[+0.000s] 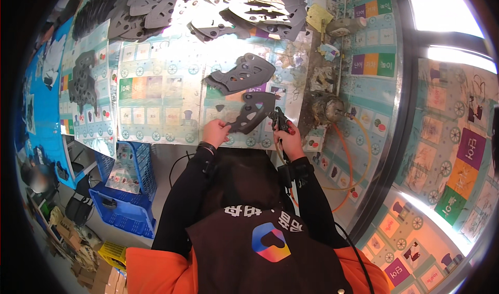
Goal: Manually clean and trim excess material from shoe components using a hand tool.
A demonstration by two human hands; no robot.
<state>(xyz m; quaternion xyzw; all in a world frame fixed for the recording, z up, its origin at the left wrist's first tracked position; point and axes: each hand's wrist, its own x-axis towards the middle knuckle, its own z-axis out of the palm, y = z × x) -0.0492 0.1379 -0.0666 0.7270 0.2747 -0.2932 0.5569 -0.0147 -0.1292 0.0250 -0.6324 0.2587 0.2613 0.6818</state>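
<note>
My left hand [215, 133] pinches the lower left end of a dark grey curved panel [253, 112] with cut-out holes. The panel slants over the near edge of the table, its wide end up and to the right. In my right hand [289, 141] is a dark spray gun [281, 121] with a red part, its front close to the panel's right side. A thin hose trails from below that hand. Just beyond the held panel lies a second grey panel [244, 74] of similar shape. My fingers partly hide the gun's grip.
Stacks of grey panels [254, 8] cover the table's far side; another panel [83, 81] lies at the left. A crusted round pot [332, 108] stands at the right with an orange hose [349, 154]. Blue crates [125, 205] sit on the floor at lower left.
</note>
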